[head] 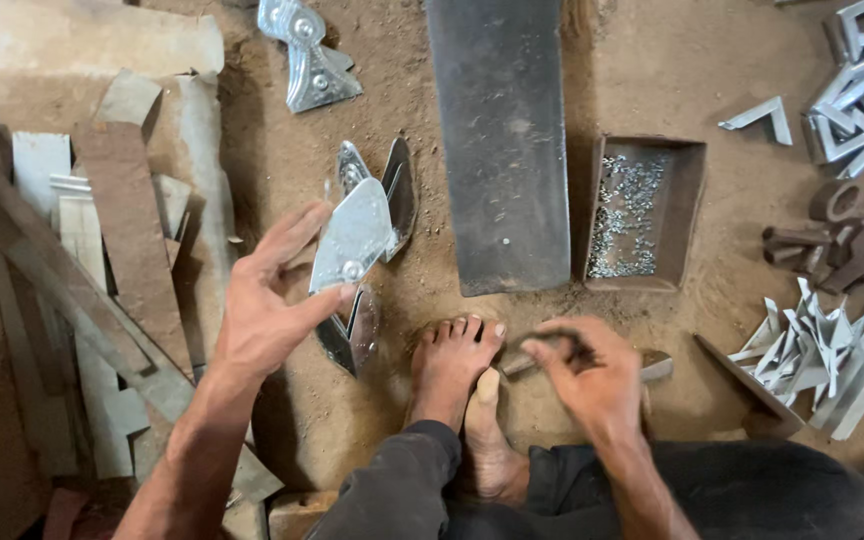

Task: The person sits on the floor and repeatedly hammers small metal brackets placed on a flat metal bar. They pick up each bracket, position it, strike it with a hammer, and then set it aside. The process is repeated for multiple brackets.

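Note:
My left hand [270,300] holds a shiny pointed metal plate [352,236] with a rivet near its lower end, lifted above the dirt floor. Under it lie several similar dark and silver plates [394,190] and another one [352,335] by my thumb. My right hand [592,375] is curled around a small dark tool or piece [552,348], blurred, just right of my bare feet [457,370]. What exactly the right hand grips is hard to tell.
A long dark steel slab [502,140] lies ahead. A rusty tray [694,215] with small silver rivets sits to its right. Angle brackets [857,100] and metal offcuts [802,345] pile at right. Wooden and metal strips [102,260] stack at left. Another riveted plate [307,55] lies at top.

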